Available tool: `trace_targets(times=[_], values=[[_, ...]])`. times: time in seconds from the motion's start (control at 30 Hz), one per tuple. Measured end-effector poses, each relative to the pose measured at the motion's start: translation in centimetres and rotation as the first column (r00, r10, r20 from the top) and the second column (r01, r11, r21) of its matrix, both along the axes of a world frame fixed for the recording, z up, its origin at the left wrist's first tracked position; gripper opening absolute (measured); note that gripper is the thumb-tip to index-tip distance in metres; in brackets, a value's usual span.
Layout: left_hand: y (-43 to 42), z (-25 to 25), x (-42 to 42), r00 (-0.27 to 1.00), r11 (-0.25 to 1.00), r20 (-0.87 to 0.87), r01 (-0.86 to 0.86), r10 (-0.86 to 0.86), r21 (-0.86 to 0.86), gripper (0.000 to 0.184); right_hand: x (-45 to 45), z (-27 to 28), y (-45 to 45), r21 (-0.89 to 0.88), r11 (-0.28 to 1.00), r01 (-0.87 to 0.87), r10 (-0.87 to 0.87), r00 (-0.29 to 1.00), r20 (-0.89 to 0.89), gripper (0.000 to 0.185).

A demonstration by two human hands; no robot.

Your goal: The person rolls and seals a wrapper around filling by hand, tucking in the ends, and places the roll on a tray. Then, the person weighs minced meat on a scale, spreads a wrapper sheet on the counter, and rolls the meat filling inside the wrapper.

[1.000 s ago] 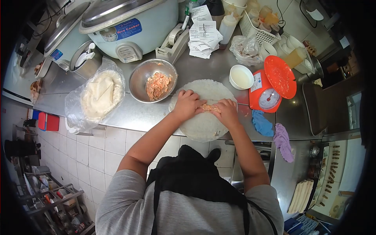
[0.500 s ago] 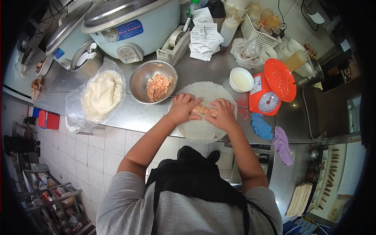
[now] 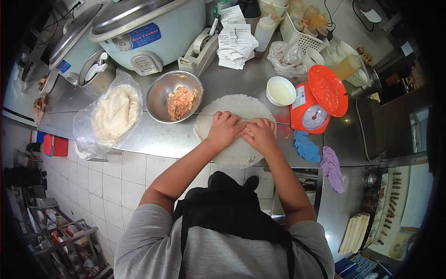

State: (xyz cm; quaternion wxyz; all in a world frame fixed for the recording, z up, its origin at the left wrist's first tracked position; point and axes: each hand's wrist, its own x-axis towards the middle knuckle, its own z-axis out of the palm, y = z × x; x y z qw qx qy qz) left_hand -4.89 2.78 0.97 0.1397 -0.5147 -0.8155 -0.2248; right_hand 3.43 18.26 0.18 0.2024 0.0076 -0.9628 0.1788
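A round, pale, thin wrapper sheet (image 3: pixel 246 104) lies on the steel counter near its front edge, its near side hanging over slightly. My left hand (image 3: pixel 224 132) and my right hand (image 3: pixel 259 136) meet at its middle, fingers curled and pressed around a small strip of pinkish meat filling (image 3: pixel 242 133). Most of that strip is hidden under the fingers. Behind and left of my hands, a steel bowl (image 3: pixel 155 95) holds more of the chunky filling (image 3: pixel 181 102). A white bowl (image 3: pixel 280 91) of pale liquid stands beyond my right hand.
Left on the counter are an open plastic bag of folded wrapper sheets (image 3: pixel 113 111) and a large rice cooker (image 3: pixel 153 42). A red kitchen scale (image 3: pixel 310 114), a blue cloth (image 3: pixel 306 147) and a purple cloth (image 3: pixel 331 169) lie right. Receipts (image 3: pixel 236 44) and a squeeze bottle (image 3: pixel 264 33) stand behind.
My hands have come closer together and closed over the filling, which showed between them before. The whole view has shifted slightly.
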Motion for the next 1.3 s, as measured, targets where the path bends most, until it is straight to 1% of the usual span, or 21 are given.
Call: trace_targets(times=[0.07,0.17,0.23,0.27,0.37,0.47,0.53,0.57,0.6,0.67,0.77,0.8,0.87,0.93,0.97,1.07,1.1,1.17,1.27,1.3], values=[[0.4,0.3,0.1,1.000,1.000,-0.002,-0.007,0.007,0.004,0.036,0.4,1.0,0.1,-0.030,0.996,0.085,-0.087,0.993,-0.077,0.030],[1.1,-0.2,0.4,1.000,1.000,-0.013,0.006,-0.006,0.003,0.033,0.7,0.1,1.1,0.028,1.000,0.007,-0.008,0.999,0.037,0.038],[1.5,-0.8,0.5,1.000,1.000,-0.022,0.017,-0.017,-0.003,0.033,0.8,-0.6,1.9,0.031,0.999,-0.020,0.016,0.994,0.110,0.040],[1.5,-0.7,0.5,1.000,1.000,-0.023,0.017,-0.017,-0.010,0.034,0.7,-0.1,1.8,0.032,0.999,-0.033,0.028,0.989,0.146,0.041],[1.3,0.0,0.7,0.999,1.000,-0.034,0.009,-0.009,-0.009,0.031,1.3,2.3,1.8,-0.079,0.996,0.040,-0.040,0.999,0.000,0.032],[1.8,0.4,0.7,1.000,1.000,-0.019,0.022,-0.022,0.011,0.030,1.6,2.8,2.5,-0.118,0.993,-0.014,0.015,1.000,0.012,0.027],[2.3,0.0,0.9,1.000,1.000,-0.006,0.029,-0.029,0.001,0.032,1.6,0.3,3.6,-0.058,0.995,-0.076,0.080,0.994,0.075,0.035],[2.6,-0.3,1.1,1.000,1.000,-0.003,0.027,-0.027,-0.016,0.034,1.4,0.1,3.7,-0.029,0.994,-0.108,0.110,0.988,0.108,0.038],[2.7,-0.6,1.1,1.000,0.999,0.001,0.024,-0.024,-0.034,0.036,1.5,-0.1,3.9,-0.034,0.995,-0.094,0.098,0.987,0.124,0.038],[2.6,-0.9,1.2,0.999,0.999,0.027,0.029,-0.029,-0.014,0.034,1.7,0.0,4.1,-0.046,0.997,-0.064,0.071,0.985,0.159,0.037],[2.6,-0.3,1.2,1.000,1.000,0.024,0.011,-0.011,0.020,0.031,1.9,2.8,2.4,-0.141,0.987,0.078,-0.068,0.995,0.075,0.029],[2.5,-0.1,1.2,1.000,1.000,0.018,0.000,-0.001,0.030,0.030,1.9,2.6,2.3,-0.094,0.994,0.054,-0.044,0.994,0.100,0.032],[2.6,-0.2,1.1,0.998,1.000,0.062,0.010,-0.011,0.003,0.033,1.6,1.8,2.5,0.001,1.000,0.001,-0.001,0.988,0.152,0.037],[2.7,-0.4,1.0,0.996,1.000,0.084,0.025,-0.024,-0.010,0.036,1.5,0.2,3.5,0.022,0.999,-0.041,0.036,0.977,0.208,0.046],[2.6,-0.4,0.9,0.996,0.999,0.084,0.032,-0.031,-0.009,0.038,1.4,0.8,3.3,0.032,0.997,-0.064,0.054,0.970,0.237,0.050],[2.4,-0.1,1.0,0.993,0.999,0.111,0.046,-0.043,-0.018,0.038,2.1,3.7,3.3,0.019,1.000,-0.013,0.008,0.967,0.254,0.044],[2.4,0.2,1.0,0.991,0.999,0.123,0.049,-0.046,-0.021,0.037,2.1,3.8,3.4,0.027,1.000,-0.006,0.000,0.972,0.236,0.042],[2.6,0.8,1.1,0.992,0.999,0.122,0.032,-0.027,-0.039,0.039,2.3,3.9,3.7,0.043,0.999,0.009,-0.017,0.979,0.204,0.039],[3.1,0.8,1.1,0.993,0.997,0.118,0.030,-0.022,-0.069,0.043,2.2,2.0,4.1,0.123,0.992,-0.031,-0.002,0.967,0.253,0.039],[3.2,0.8,1.0,0.993,0.997,0.114,0.030,-0.021,-0.078,0.044,2.1,1.7,4.4,0.126,0.992,-0.031,-0.001,0.968,0.250,0.038]])
